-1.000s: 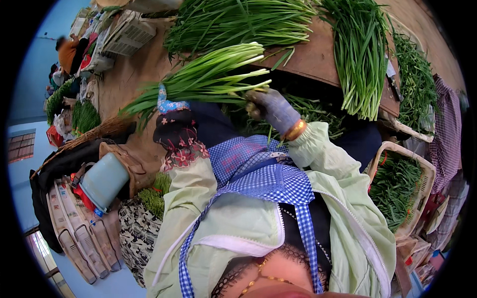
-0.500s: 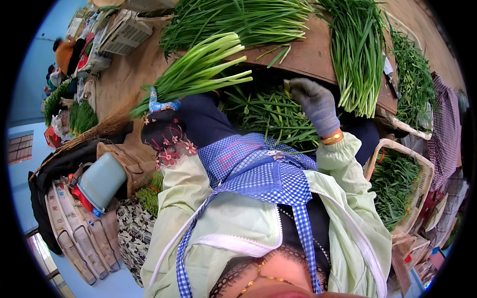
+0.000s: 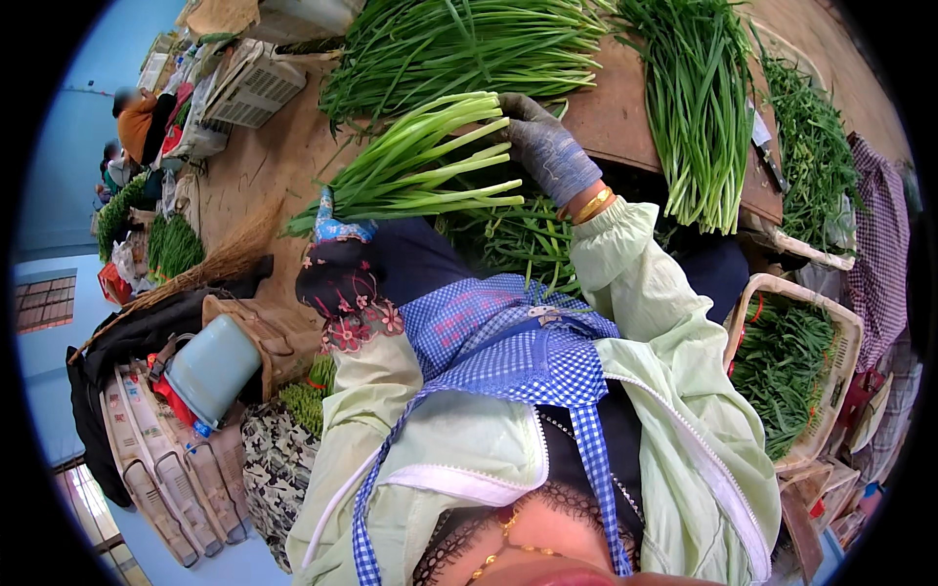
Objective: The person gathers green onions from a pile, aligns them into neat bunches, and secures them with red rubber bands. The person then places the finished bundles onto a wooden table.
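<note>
The left hand (image 3: 337, 229) has its fingers wrapped around a garlic chive bunch (image 3: 420, 166) beside the bench (image 3: 616, 122); whether the gloved right hand (image 3: 554, 156) pinches stems is unclear. Aligned piles (image 3: 469, 49) already lie benchtop; loose greens (image 3: 518, 242) remain below.

The blue-patterned-gloved left hand (image 3: 344, 230) is curled in a grip. The grey-blue knit-gloved right hand (image 3: 549, 148) reaches forward and inward with bent fingers.
</note>
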A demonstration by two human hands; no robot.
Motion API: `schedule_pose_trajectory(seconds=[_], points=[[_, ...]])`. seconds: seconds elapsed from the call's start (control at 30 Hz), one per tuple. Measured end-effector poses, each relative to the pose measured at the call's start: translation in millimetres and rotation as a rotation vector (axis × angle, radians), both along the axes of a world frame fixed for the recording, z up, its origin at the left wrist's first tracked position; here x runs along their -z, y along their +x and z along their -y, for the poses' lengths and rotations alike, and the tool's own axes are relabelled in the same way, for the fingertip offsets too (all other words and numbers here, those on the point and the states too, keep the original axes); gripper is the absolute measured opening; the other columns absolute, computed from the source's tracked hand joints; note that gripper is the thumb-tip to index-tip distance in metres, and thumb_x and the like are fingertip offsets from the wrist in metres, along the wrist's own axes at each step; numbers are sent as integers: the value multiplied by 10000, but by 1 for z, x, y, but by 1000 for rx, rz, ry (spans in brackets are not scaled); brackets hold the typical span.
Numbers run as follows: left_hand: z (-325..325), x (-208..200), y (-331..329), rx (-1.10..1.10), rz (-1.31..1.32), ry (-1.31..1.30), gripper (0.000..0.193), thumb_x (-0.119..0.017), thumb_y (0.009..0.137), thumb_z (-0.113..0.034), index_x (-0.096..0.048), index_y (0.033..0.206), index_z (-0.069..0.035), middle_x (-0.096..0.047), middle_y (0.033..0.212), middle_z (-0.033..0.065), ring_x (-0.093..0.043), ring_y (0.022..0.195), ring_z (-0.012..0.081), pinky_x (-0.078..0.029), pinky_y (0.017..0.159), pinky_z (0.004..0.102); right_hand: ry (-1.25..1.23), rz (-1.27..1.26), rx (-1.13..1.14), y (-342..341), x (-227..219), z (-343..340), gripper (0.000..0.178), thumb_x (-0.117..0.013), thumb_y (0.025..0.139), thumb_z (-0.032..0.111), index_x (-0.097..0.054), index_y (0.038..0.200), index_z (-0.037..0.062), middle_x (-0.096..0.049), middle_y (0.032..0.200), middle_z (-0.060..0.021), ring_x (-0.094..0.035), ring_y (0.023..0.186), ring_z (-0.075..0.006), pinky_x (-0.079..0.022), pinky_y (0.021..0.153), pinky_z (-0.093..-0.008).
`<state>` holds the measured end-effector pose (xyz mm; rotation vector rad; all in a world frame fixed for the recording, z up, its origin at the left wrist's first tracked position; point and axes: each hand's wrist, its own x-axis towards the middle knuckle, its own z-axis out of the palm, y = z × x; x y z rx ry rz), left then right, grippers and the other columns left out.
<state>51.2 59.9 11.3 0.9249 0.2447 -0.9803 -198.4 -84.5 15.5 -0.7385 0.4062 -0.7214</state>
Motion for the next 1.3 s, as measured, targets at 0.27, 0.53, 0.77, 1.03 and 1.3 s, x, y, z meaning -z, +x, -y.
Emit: schedule_pose_trajectory(seconds=[0.27, 0.53, 0.77, 1.03, 1.3], points=[[5, -3, -13, -2, -59, -19, 402, -348, 928, -329, -504, 1213, -93, -468, 1274, 127, -425, 1174, 335, -305, 994, 541, -1088, -248, 20, -1, 26, 11, 362, -600, 766, 26, -505, 1115, 37, -587, 1029, -70, -579, 923, -172, -482, 795, -291], [6, -4, -9, 62, -9, -32, 414, -343, 921, -329, -499, 1220, -89, -460, 1278, 146, -431, 1163, 347, -321, 980, 549, -179, -115, -62, -10, 4, -15, 248, -532, 824, 35, -511, 1070, 15, -597, 1029, -77, -580, 930, -155, -463, 825, -270], [-17, 8, 60, 2, 171, -313, 333, -453, 884, -279, -549, 1120, -65, -542, 1178, 101, -484, 1102, 324, -366, 930, 575, 152, 306, 119, -84, 24, -36, 185, -549, 842, 121, -538, 990, 11, -593, 903, -96, -568, 935, -197, -438, 886, -305], [-13, -15, 67, -41, 144, -355, 247, -422, 891, -231, -571, 1004, -69, -559, 1147, 95, -479, 1101, 342, -381, 910, 580, -1217, -1392, 109, -99, 56, -49, 370, -680, 735, 160, -568, 1080, 86, -635, 900, -53, -608, 825, -197, -474, 751, -316], [-5, -21, 60, 274, 143, -662, 234, -459, 876, -171, -558, 1029, -24, -548, 1156, 112, -455, 1128, 348, -372, 953, 561, -1479, -905, 493, -42, -53, -38, 753, -743, 638, 326, -401, 1277, 121, -482, 1236, -128, -460, 1140, -286, -362, 951, -383]])
